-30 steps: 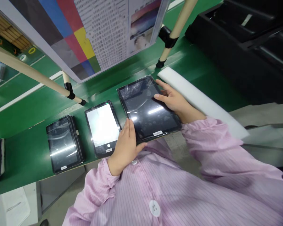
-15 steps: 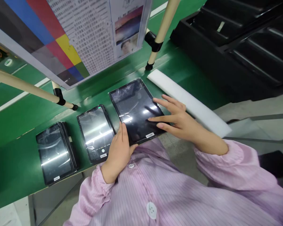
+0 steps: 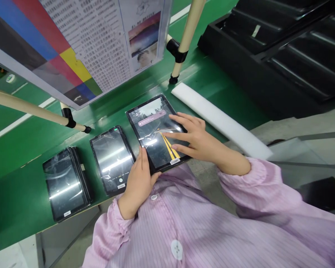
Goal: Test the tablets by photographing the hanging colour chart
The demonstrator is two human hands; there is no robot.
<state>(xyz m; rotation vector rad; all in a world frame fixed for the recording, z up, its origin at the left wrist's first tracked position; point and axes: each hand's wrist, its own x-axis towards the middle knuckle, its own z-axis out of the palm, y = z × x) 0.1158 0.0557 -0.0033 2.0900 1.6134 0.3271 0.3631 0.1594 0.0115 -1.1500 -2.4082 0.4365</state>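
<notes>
A tablet (image 3: 153, 149) with a lit lock screen, showing a clock and a road picture, lies at the bench's front edge. My left hand (image 3: 138, 178) holds its lower left corner, fingers along the side and thumb at the bottom edge. My right hand (image 3: 195, 137) is spread over the right part of the screen, index finger on or just above the glass; contact cannot be made out. Left of it lies a second tablet (image 3: 108, 152) with a camera-like screen and a green dot at its top. Further left is a stack of dark tablets (image 3: 64, 186).
A white foam bar (image 3: 220, 119) lies right of the tablet. Black molded trays (image 3: 257, 63) stand at the back right. A printed chart (image 3: 100, 48) hangs on a beige tube frame (image 3: 184, 44) behind the green bench (image 3: 19, 193).
The held tablet's screen has gone from dark to a lit lock screen. My right hand has moved left over the glass, while my left hand stays at the corner.
</notes>
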